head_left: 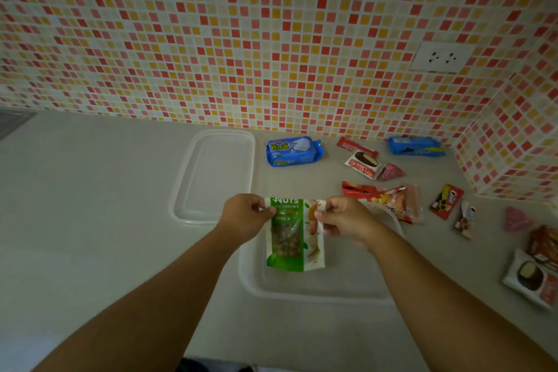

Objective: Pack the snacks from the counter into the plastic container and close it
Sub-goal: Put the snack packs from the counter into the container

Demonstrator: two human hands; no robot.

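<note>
A green and white nuts pouch hangs upright over the clear plastic container, which stands open on the counter in front of me. My left hand pinches the pouch's top left corner. My right hand pinches its top right corner. The container's clear lid lies flat on the counter behind and to the left. Other snacks lie on the counter to the right: a blue cookie pack, a Choco Pie wrapper and a red snack bag.
Further right lie a second blue pack, a thin red bar, pink triangular packets, small red sachets and another Choco Pie. A tiled wall with a socket backs the counter and turns a corner at right.
</note>
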